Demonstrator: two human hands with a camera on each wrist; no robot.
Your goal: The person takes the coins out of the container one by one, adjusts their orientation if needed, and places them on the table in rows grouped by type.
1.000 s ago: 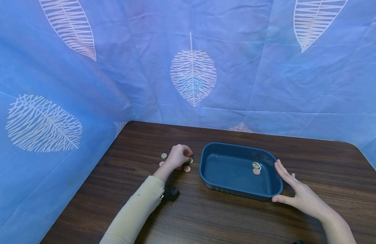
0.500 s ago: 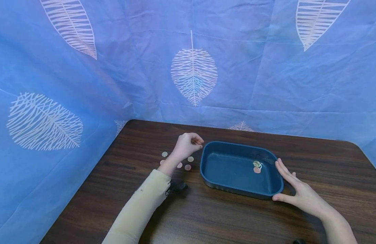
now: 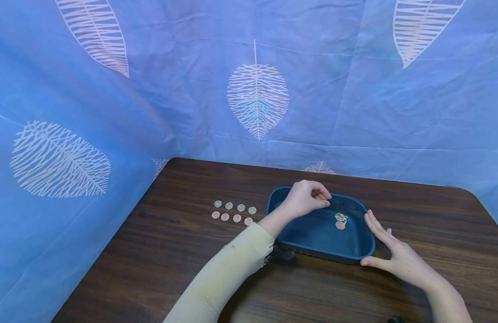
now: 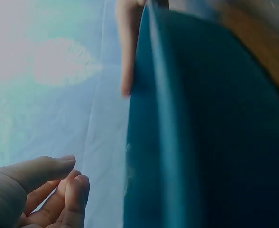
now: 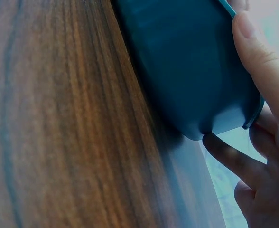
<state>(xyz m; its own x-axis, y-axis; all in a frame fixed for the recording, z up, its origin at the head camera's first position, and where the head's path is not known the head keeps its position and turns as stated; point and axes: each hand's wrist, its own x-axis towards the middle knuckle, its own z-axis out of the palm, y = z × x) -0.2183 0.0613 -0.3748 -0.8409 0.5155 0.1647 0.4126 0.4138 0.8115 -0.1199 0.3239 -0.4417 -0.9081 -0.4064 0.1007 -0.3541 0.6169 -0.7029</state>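
Note:
My left hand point(image 3: 306, 197) hovers over the blue tray point(image 3: 319, 252), thumb and fingers loosely bent. In the left wrist view, a gap shows between the thumb point(image 4: 49, 172) and fingertips, with no coin visible there. My right hand point(image 3: 398, 258) rests against the tray's right end, fingers spread and mostly straight, thumb at the near corner. The right wrist view shows its thumb point(image 5: 255, 52) along the rim and one finger touching lower down the wall. Inside the tray lie a gold-toned coin point(image 3: 339, 216) and a copper coin point(image 3: 340, 225), overlapping a shiny spot.
Left of the tray, several coins lie in two rows on the dark wooden table point(image 3: 184, 251): silvery coins point(image 3: 241, 207) behind, copper coins point(image 3: 237, 218) in front. A blue leaf-patterned cloth point(image 3: 192, 112) hangs behind the table and along its left side.
My left hand has moved right, from beside the coin rows to above the tray, uncovering the coins it hid. The right hand and the tray stay where they were.

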